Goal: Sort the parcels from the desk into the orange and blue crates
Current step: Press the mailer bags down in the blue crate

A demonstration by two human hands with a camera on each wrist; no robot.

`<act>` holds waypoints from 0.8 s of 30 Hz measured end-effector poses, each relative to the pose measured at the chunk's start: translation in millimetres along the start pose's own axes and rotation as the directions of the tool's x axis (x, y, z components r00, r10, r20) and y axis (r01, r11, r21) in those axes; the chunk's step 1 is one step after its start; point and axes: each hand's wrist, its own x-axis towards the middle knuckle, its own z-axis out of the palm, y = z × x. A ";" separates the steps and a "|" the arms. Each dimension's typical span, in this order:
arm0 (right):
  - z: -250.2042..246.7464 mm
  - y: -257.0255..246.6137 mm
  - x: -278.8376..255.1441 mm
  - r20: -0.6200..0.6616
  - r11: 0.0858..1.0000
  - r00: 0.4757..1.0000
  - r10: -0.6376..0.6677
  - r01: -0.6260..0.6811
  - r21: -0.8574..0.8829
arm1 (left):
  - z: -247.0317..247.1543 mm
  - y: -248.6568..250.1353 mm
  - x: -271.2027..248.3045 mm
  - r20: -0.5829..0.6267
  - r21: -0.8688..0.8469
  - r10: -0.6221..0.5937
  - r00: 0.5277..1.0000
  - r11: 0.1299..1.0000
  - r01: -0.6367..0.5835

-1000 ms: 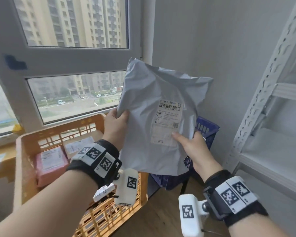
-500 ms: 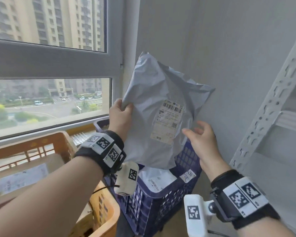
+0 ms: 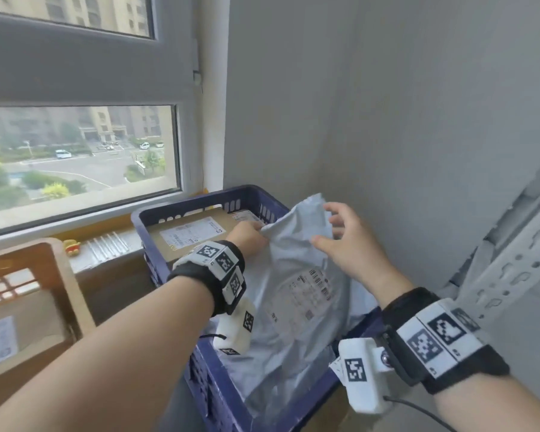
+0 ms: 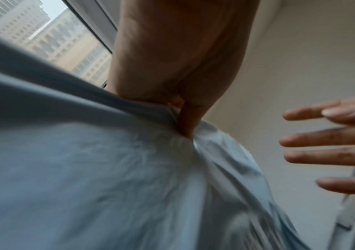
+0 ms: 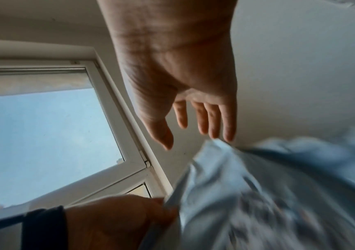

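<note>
A grey plastic mailer bag point(image 3: 296, 285) with a white shipping label lies slanted in the blue crate point(image 3: 206, 199), its top leaning toward the wall. My left hand point(image 3: 250, 236) pinches the bag's upper left edge; the left wrist view shows the thumb and fingers of my left hand point(image 4: 178, 108) clamped on the grey film point(image 4: 86, 169). My right hand point(image 3: 346, 241) hovers just above the bag's top right, fingers spread and straight, holding nothing. In the right wrist view my right hand point(image 5: 193, 132) is open over the bag point(image 5: 257, 194). A brown cardboard parcel point(image 3: 187, 235) sits at the crate's far left.
The orange crate point(image 3: 60, 275) stands to the left with a cardboard parcel point(image 3: 19, 335) inside. A window sill point(image 3: 106, 244) with a small yellow toy point(image 3: 70, 246) runs behind both crates. A grey wall is right of the blue crate, and a white metal shelf upright point(image 3: 512, 260) stands at far right.
The grey mailer came down from chest height into the blue crate. My right hand let go of it and opened; my left hand kept its pinch. The view swung right, away from the orange crate.
</note>
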 end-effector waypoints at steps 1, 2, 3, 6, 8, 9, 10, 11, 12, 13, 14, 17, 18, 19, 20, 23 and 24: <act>0.9 2.6 7.5 0.061 0.998 0.998 -0.003 0.007 -0.064 | 6.1 -2.9 4.4 0.041 0.084 -0.049 0.998 0.995 0.045; 1.5 4.5 14.4 0.133 0.990 0.991 -0.003 0.022 -0.139 | 11.2 -6.5 9.9 0.051 0.159 -0.093 0.994 0.984 0.084; 2.3 6.5 21.5 0.217 0.976 0.976 0.006 0.041 -0.214 | 15.5 -8.9 14.7 0.041 0.216 -0.127 0.991 0.969 0.115; 6.7 11.7 41.9 0.488 0.926 0.870 0.068 0.128 -0.356 | 28.2 -16.9 27.7 0.043 0.288 -0.180 0.983 0.944 0.160; 16.2 17.4 56.7 0.624 0.878 0.775 0.101 0.225 -0.422 | 39.0 -25.9 35.7 0.075 0.359 -0.206 0.976 0.918 0.167; 22.3 22.1 64.0 0.682 0.852 0.723 0.107 0.287 -0.438 | 45.1 -31.3 39.0 0.102 0.400 -0.235 0.967 0.899 0.176; 29.5 27.4 70.9 0.732 0.827 0.671 0.118 0.341 -0.446 | 52.1 -37.5 42.3 0.123 0.440 -0.269 0.955 0.878 0.190; 37.7 32.5 77.9 0.775 0.808 0.619 0.129 0.388 -0.444 | 58.9 -44.7 45.1 0.134 0.472 -0.301 0.944 0.857 0.207; 45.9 37.2 83.8 0.812 0.790 0.566 0.144 0.429 -0.438 | 65.5 -52.1 47.7 0.150 0.498 -0.332 0.931 0.839 0.219; 54.8 42.0 89.6 0.841 0.772 0.518 0.156 0.467 -0.432 | 71.7 -58.2 49.1 0.167 0.521 -0.369 0.914 0.820 0.236; 64.0 47.0 94.2 0.862 0.748 0.477 0.171 0.507 -0.428 | 77.5 -65.3 50.8 0.173 0.533 -0.398 0.901 0.807 0.254; 91.1 63.3 101.2 0.912 0.649 0.340 0.230 0.645 -0.404 | 94.2 -85.6 56.7 0.178 0.521 -0.450 0.875 0.797 0.304; 97.0 67.9 99.8 0.918 0.610 0.305 0.254 0.686 -0.397 | 96.6 -90.8 56.1 0.162 0.510 -0.452 0.877 0.799 0.318; 102.4 75.1 99.7 0.924 0.584 0.262 0.279 0.718 -0.380 | 101.3 -97.3 55.8 0.141 0.502 -0.465 0.874 0.795 0.342; 107.3 82.9 99.1 0.927 0.570 0.233 0.295 0.735 -0.366 | 105.6 -102.6 55.0 0.125 0.506 -0.473 0.872 0.786 0.354; 122.1 105.9 93.0 0.927 0.546 0.220 0.303 0.757 -0.358 | 115.6 -109.1 46.1 0.062 0.596 -0.429 0.901 0.740 0.311; 127.1 113.5 89.0 0.921 0.532 0.237 0.310 0.760 -0.375 | 119.1 -108.3 42.2 0.027 0.650 -0.390 0.920 0.706 0.281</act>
